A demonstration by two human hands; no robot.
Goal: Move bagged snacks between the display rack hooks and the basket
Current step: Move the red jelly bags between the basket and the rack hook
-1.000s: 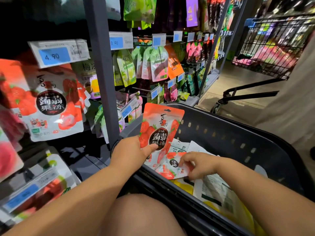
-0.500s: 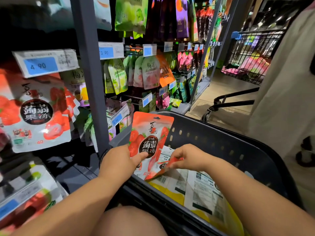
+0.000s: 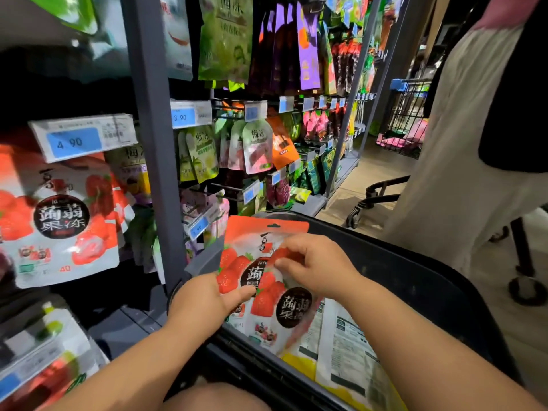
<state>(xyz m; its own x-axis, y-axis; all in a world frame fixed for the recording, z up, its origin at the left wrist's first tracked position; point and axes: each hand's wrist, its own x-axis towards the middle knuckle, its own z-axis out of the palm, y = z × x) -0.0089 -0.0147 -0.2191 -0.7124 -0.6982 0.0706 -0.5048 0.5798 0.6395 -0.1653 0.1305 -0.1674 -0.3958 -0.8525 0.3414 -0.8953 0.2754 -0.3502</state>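
My left hand point(image 3: 207, 295) grips the lower left corner of an upright strawberry jelly bag point(image 3: 252, 238), red at the top, at the near left rim of the black basket point(image 3: 430, 286). My right hand point(image 3: 317, 265) pinches the top of a second strawberry jelly bag point(image 3: 281, 310) and holds it in front of the first. Both bags are above the basket's left end. Identical strawberry bags point(image 3: 59, 221) hang on the rack hook at the left under a 4.90 price tag point(image 3: 80, 140).
White and yellow bags point(image 3: 341, 345) lie in the basket. A grey rack upright point(image 3: 151, 143) stands between the hooks and the basket. More snack bags point(image 3: 255, 146) hang further right. A person in a light skirt point(image 3: 462, 161) stands at the right beside a wire cart point(image 3: 406, 117).
My right hand lifted the second strawberry bag out of the basket and brought it up against the bag in my left hand. The camera view tilted up and right.
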